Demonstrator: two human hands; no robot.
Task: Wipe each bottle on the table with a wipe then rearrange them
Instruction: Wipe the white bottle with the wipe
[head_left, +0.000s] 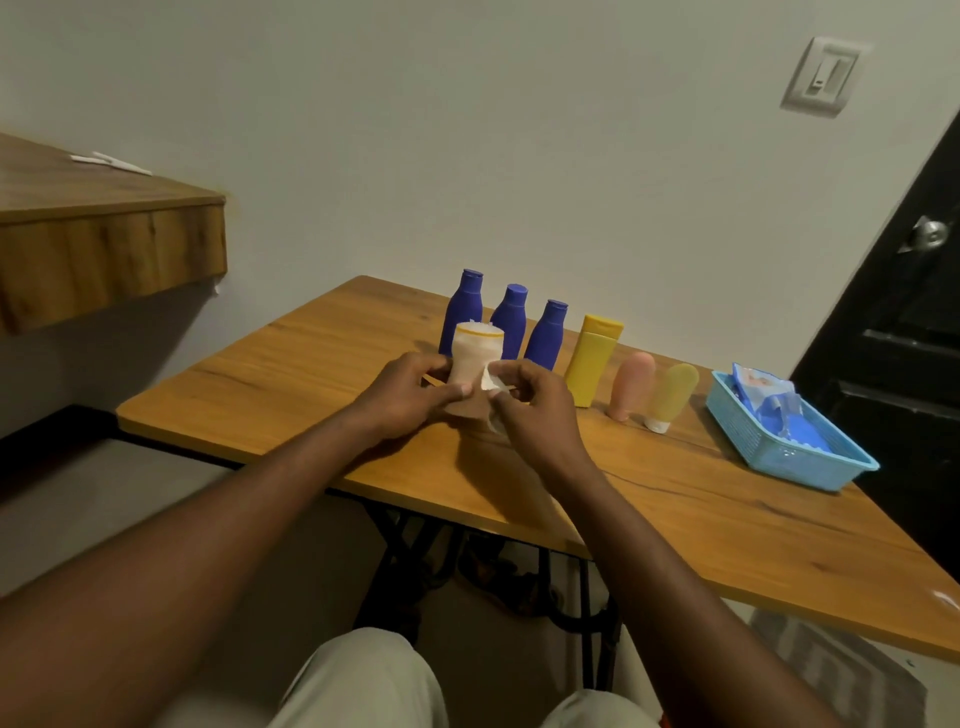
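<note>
My left hand (405, 392) grips a pale cream bottle (474, 353) near its lower end, holding it above the wooden table (311, 374). My right hand (535, 410) pinches a white wipe (491, 379) against the bottle's right side. Behind them three blue bottles (545, 332) stand in a row. To their right stand a yellow bottle (592, 364), a pink tube (631, 384) and a pale yellow tube (672, 397) on its white cap.
A light blue plastic basket (779, 457) with a blue wipes pack (769, 397) sits at the table's right. A wooden shelf (104, 249) juts out at the left. A black door (914, 332) stands at the right. The table's metal legs (571, 613) show below, near my knees.
</note>
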